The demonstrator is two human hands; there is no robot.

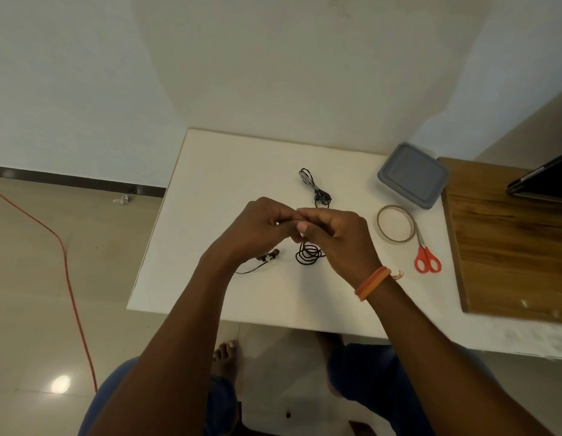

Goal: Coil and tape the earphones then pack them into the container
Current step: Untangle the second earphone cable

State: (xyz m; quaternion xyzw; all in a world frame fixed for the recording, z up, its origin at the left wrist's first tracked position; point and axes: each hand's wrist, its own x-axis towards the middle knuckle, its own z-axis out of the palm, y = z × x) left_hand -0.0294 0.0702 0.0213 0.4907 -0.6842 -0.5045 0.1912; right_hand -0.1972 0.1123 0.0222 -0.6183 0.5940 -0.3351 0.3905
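Both forearms reach forward over the table (pixel 210 171). Left hand (pixel 260 223) and right hand (pixel 334 236) meet above its centre, fingers curled, fingertips touching, pinching a black cord (pixel 309 254) between them.

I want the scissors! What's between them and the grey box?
In the head view, the tape roll lies between the red scissors and the lidded grey container, touching the scissors' blades.
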